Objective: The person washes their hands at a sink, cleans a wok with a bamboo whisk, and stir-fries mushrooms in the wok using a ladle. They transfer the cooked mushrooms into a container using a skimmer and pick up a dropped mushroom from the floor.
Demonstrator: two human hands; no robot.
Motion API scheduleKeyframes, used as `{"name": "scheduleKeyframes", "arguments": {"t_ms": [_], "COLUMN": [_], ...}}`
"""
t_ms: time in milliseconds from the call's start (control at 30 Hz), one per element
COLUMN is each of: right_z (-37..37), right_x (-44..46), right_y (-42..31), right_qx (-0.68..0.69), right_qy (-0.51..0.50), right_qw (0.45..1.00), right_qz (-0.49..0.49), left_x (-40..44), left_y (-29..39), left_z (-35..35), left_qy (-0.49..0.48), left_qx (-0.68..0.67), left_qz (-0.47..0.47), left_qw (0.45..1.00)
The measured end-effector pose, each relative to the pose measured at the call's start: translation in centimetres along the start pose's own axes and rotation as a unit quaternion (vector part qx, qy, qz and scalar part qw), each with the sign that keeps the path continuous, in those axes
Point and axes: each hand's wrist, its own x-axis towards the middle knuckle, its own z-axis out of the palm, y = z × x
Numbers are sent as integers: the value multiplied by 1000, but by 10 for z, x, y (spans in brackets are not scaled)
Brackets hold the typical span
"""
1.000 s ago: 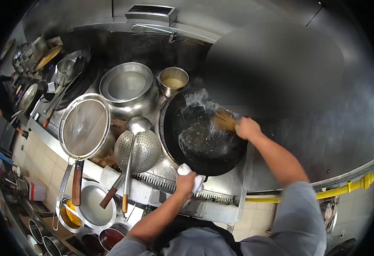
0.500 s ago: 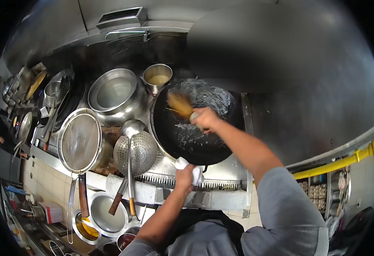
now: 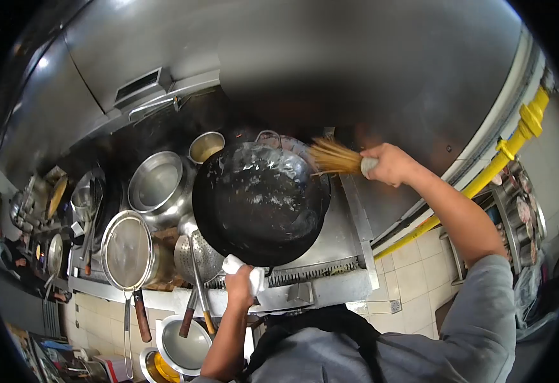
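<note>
The steel stove (image 3: pixel 340 233) is the biggest thing here, its flat top bright and a slotted grate running along the near edge. On it sits the black wok (image 3: pixel 250 233), in front of the person, a wide, deep bowl with a dark, wet-looking inside and glossy patches of liquid high on its far side. Compared with half a second ago, it looks shifted and tilted: the burner surround (image 3: pixel 300 149) now shows behind its far right rim. Left of it stands a round pot (image 3: pixel 176 209) of polished metal holding liquid, then a fine-mesh strainer (image 3: pixel 126 250) and a perforated ladle (image 3: pixel 208 258) with round holes. A small metal pot (image 3: pixel 204 138) of yellowish contents stands behind.

Smaller again, the brush (image 3: pixel 337 156) is a bundle of stiff, straw-coloured bristles. It has moved from the wok's middle out to the far right rim, so it is no longer working the inside; whether its tips touch is unclear. The right hand (image 3: pixel 388 165) has its fingers wrapped round the pale handle. Smallest is the soft, crumpled white cloth (image 3: pixel 258 279), which the left hand (image 3: pixel 240 287) clenches at the wok's near rim.
</note>
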Motion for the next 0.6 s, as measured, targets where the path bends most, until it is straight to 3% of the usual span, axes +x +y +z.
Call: {"name": "scheduleKeyframes", "arguments": {"t_ms": [133,167,200,267,400,467,600], "right_z": [-4,6,31,45,83,89,45], "right_x": [9,23,49,45,56,49,31], "right_y": [-12,-7,14,-9,-4,-2,-12], "right_qx": [1,-33,-108,-149,-254,-353,-351], "right_qy": [26,36,117,82,46,-53,-60], "right_qw": [1000,998,977,979,957,924,921], "right_qz": [-7,-37,-141,-108,-135,-134,-156], "left_x": [-14,-13,-16,-25,-30,-38,-38], "left_y": [13,12,15,19,13,17,21], "left_z": [-4,-5,-3,1,1,8,17], "left_qy": [-5,10,9,39,11,-4,8], "left_qx": [44,61,63,85,110,117,150], "left_qz": [24,28,31,34,74,107,166], "left_qw": [999,998,997,995,991,987,975]}}
